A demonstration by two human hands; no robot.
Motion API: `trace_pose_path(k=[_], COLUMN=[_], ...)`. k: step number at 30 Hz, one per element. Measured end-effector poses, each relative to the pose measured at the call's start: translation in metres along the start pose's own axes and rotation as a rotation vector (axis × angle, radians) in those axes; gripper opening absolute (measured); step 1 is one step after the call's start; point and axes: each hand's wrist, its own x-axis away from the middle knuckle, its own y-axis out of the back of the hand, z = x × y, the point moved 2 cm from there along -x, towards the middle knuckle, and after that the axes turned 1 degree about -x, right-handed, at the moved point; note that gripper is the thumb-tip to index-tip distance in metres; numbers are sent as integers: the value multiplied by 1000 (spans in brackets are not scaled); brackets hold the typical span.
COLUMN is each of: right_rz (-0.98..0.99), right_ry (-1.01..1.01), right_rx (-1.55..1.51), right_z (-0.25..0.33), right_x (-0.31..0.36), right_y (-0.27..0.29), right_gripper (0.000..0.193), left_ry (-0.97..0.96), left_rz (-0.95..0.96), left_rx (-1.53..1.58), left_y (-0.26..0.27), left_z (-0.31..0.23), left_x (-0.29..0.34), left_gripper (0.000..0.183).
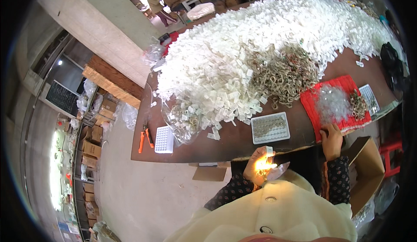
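Note:
My left hand (253, 169) is closed around a small white plastic case (269, 151) in front of my body. A bright yellow glow (264, 165), perhaps a lit string light, spreads at its fingers and washes out detail. Against the table's front edge, my right hand (332, 143) has curled fingers pinching the border of a red quilted cloth (310, 105). On that cloth lie a heap of clear plastic pieces (332, 104) and a small bundle of beige coiled wires (358, 105). Between my hands and the piles sits a white tray (270, 140) holding rows of small round pieces.
A huge pile of white plastic cases (226, 55) covers the brown table (204, 148), with tangled wire coils (286, 74) in front. Orange-handled pliers (146, 138) and a white gridded tray (164, 140) lie left. An open cardboard box (369, 166) stands right. Two people (167, 3) are far back.

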Motion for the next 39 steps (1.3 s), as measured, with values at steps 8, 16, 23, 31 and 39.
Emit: trace_pose_path(k=[8,16,23,31,39], right_rz=[78,331,362,393,448], right_ry=[-25,313,310,290,187], right_rx=[-463,-521,-591,-540,-586], right_z=[73,157,164,164,153], right_x=[12,19,19,23,28], right_y=[14,-6,-12,-20,-29], right_gripper=[6,6,9,13,10], left_ry=[-22,-65,-89,-113,-146], left_rz=[-96,-106,-67,-105,-72], left_rx=[-76,-127,-86,-127,-115], left_y=[4,-22,-18,-9,-5], left_z=[8,2,-5,-7,-11], left_x=[-5,3,2,3,7], left_gripper=[19,14,14,12,12])
